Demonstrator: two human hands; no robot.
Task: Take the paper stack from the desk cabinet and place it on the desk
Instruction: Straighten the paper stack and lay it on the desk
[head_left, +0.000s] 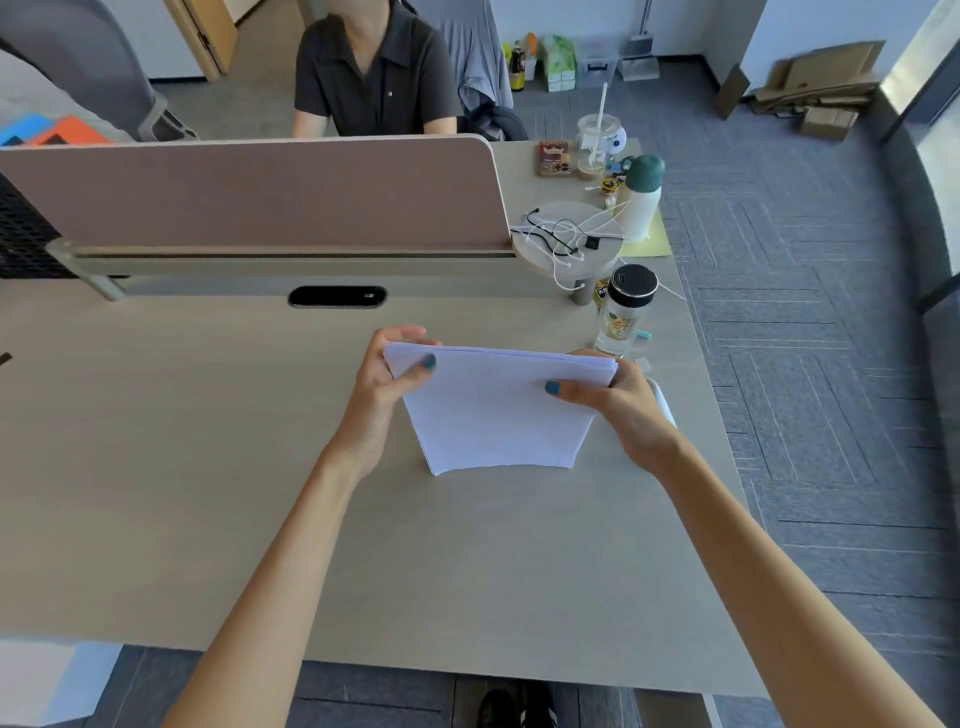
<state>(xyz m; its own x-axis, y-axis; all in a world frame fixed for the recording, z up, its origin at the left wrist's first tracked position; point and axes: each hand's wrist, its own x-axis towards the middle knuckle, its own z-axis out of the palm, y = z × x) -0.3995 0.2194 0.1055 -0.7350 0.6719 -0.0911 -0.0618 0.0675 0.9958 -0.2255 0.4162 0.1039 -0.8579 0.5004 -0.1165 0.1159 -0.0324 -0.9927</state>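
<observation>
A white paper stack (498, 415) is held over the middle of the light wood desk (208, 467), tilted with its far edge raised and its near edge low by the desk top. My left hand (387, 387) grips the stack's far left corner, thumb on top. My right hand (618, 402) grips the far right corner, thumb on top too. Whether the near edge touches the desk I cannot tell. The desk cabinet is out of view.
A clear bottle with a black lid (626, 312) stands just beyond my right hand. Behind it are a round stand with cables (566, 239), a white flask with a green cap (641, 200) and a cup. A pink divider (249, 192) runs along the back; a person sits behind it.
</observation>
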